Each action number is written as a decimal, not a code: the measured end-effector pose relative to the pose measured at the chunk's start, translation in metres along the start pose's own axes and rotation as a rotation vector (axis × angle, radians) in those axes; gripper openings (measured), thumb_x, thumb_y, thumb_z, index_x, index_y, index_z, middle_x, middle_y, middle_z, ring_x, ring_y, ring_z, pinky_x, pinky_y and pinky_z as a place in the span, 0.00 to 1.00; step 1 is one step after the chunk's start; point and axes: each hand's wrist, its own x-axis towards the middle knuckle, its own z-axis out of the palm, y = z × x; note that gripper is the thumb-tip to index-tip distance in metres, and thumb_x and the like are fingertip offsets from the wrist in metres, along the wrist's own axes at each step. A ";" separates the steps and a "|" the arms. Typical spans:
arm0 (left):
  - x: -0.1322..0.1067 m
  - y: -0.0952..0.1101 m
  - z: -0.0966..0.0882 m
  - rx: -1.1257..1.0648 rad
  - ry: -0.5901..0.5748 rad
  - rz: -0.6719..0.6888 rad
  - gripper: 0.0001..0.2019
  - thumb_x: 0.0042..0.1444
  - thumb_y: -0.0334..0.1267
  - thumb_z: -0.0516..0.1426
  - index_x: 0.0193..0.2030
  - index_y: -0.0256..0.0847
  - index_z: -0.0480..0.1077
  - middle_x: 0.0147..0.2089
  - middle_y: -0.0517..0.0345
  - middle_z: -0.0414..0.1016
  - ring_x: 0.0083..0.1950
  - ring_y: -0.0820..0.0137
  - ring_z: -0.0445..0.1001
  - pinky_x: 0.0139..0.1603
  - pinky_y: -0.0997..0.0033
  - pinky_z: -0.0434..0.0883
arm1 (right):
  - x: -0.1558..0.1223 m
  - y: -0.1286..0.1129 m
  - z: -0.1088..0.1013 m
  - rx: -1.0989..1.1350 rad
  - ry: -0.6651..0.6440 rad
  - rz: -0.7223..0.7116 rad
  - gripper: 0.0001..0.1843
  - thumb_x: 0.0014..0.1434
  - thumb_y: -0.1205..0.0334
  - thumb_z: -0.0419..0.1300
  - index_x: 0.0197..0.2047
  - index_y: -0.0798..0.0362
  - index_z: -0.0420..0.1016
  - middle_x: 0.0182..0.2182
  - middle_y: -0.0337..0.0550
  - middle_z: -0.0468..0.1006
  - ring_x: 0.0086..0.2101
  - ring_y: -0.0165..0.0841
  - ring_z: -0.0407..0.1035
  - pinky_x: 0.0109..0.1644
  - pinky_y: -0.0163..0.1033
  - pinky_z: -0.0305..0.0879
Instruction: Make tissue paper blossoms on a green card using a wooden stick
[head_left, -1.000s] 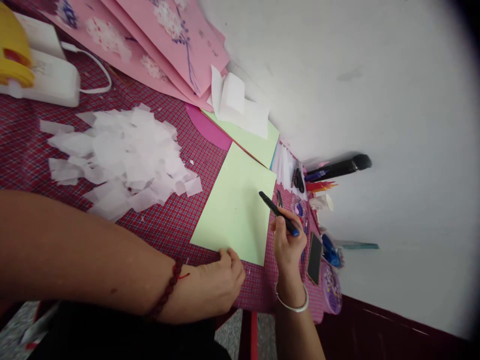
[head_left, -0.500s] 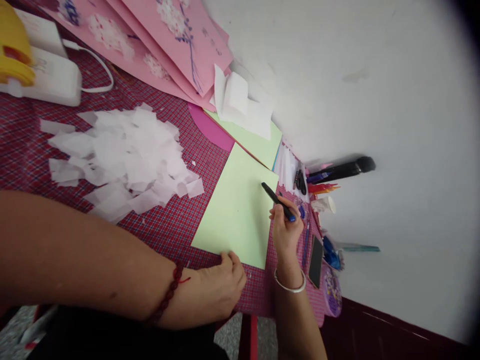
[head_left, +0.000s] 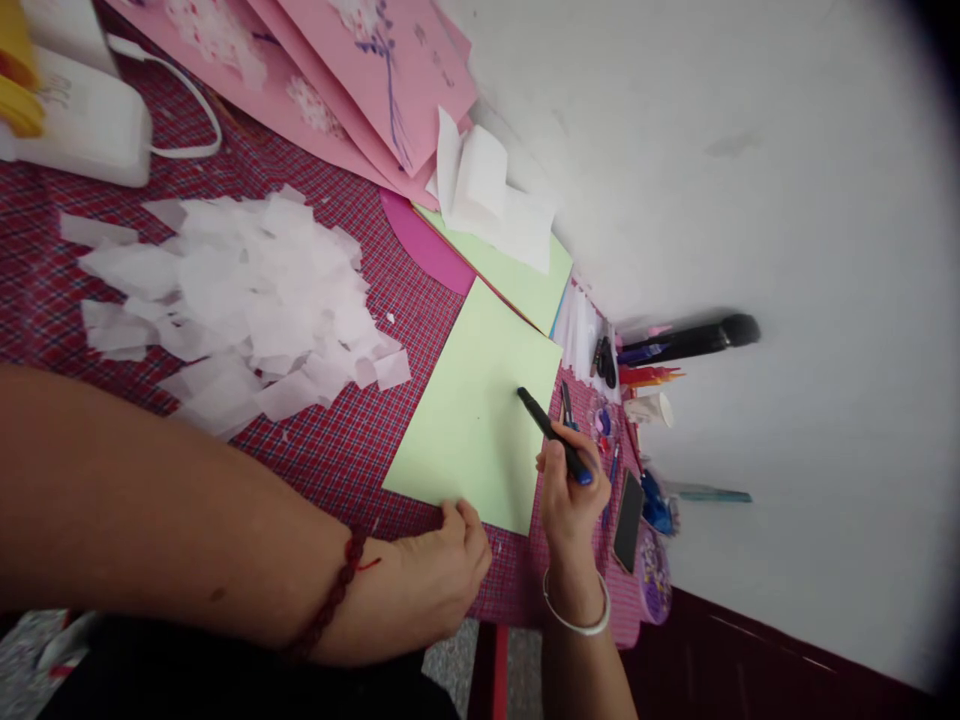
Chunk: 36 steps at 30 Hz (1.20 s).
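A pale green sheet of paper (head_left: 469,400) lies on the checked tablecloth in front of me. My left hand (head_left: 442,575) is at its near edge, fingers curled together and fingertips on the paper, holding it down. In my right hand (head_left: 571,490), which wears a silver bangle, is a black marker pen (head_left: 553,432) with a blue end, gripped between thumb and fingers. The pen slants over the right part of the sheet, its dark far end pointing away from me. Whether that end touches the paper I cannot tell. A tiny dark dot shows near the sheet's middle.
Left of the sheet is a heap of white paper pieces (head_left: 255,290). Pink sheets with blossom pictures (head_left: 375,90), folded white paper (head_left: 480,180) and a white power bank (head_left: 90,120) lie farther back. Scissors (head_left: 606,360), a phone (head_left: 628,522) and a purple tub (head_left: 655,580) line the wall side.
My right hand has drawn the marker pen slightly back toward me and a little left over the sheet. The view has shifted slightly. My left hand stays at the paper's near edge.
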 end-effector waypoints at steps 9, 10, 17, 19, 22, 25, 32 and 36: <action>0.002 0.004 0.004 -0.010 -0.009 -0.016 0.15 0.57 0.44 0.57 0.45 0.39 0.77 0.47 0.41 0.76 0.48 0.50 0.74 0.42 0.51 0.68 | -0.036 -0.010 -0.008 -0.047 -0.067 -0.050 0.12 0.61 0.59 0.57 0.46 0.53 0.75 0.30 0.42 0.78 0.28 0.32 0.73 0.32 0.38 0.70; 0.002 0.005 0.004 -0.009 -0.005 -0.019 0.15 0.57 0.44 0.57 0.45 0.39 0.78 0.46 0.41 0.76 0.48 0.50 0.74 0.42 0.50 0.68 | -0.038 -0.012 -0.009 -0.050 -0.076 -0.063 0.12 0.61 0.59 0.57 0.46 0.53 0.75 0.30 0.42 0.78 0.28 0.32 0.73 0.32 0.38 0.70; 0.000 0.005 0.003 0.007 0.002 -0.015 0.13 0.56 0.42 0.57 0.44 0.40 0.77 0.45 0.42 0.76 0.48 0.50 0.74 0.41 0.50 0.68 | -0.003 -0.003 -0.004 0.066 0.050 -0.036 0.13 0.62 0.58 0.57 0.47 0.53 0.74 0.27 0.40 0.77 0.25 0.29 0.70 0.31 0.37 0.70; -0.001 0.004 0.002 0.008 0.013 -0.028 0.12 0.56 0.41 0.57 0.43 0.39 0.77 0.45 0.42 0.76 0.47 0.51 0.74 0.41 0.50 0.68 | 0.015 0.005 0.004 0.090 0.053 -0.007 0.14 0.62 0.56 0.57 0.48 0.53 0.74 0.27 0.40 0.76 0.25 0.29 0.70 0.31 0.37 0.70; -0.001 0.003 0.000 0.012 0.015 -0.031 0.12 0.56 0.41 0.57 0.42 0.40 0.77 0.44 0.44 0.76 0.48 0.52 0.74 0.43 0.51 0.68 | 0.037 0.015 0.015 0.090 0.037 0.005 0.15 0.61 0.54 0.57 0.47 0.54 0.74 0.28 0.41 0.77 0.25 0.28 0.70 0.30 0.36 0.69; -0.001 0.001 -0.002 0.018 0.004 -0.019 0.12 0.57 0.41 0.56 0.43 0.40 0.77 0.45 0.44 0.76 0.48 0.53 0.74 0.42 0.52 0.68 | 0.049 0.018 0.023 0.064 0.011 -0.006 0.18 0.61 0.52 0.56 0.48 0.55 0.74 0.27 0.41 0.77 0.24 0.29 0.70 0.29 0.36 0.69; 0.000 -0.002 -0.004 0.040 -0.030 0.002 0.14 0.58 0.42 0.55 0.46 0.41 0.77 0.46 0.45 0.76 0.48 0.52 0.75 0.42 0.52 0.68 | 0.047 0.016 0.022 0.007 0.008 -0.018 0.18 0.61 0.51 0.56 0.46 0.55 0.74 0.25 0.40 0.76 0.25 0.31 0.71 0.30 0.38 0.69; -0.001 -0.001 -0.002 0.034 0.007 -0.009 0.13 0.57 0.42 0.56 0.44 0.40 0.77 0.45 0.44 0.76 0.47 0.53 0.75 0.42 0.52 0.68 | 0.029 0.010 0.015 -0.029 0.012 -0.006 0.16 0.61 0.53 0.56 0.46 0.54 0.74 0.25 0.40 0.76 0.24 0.30 0.70 0.28 0.36 0.67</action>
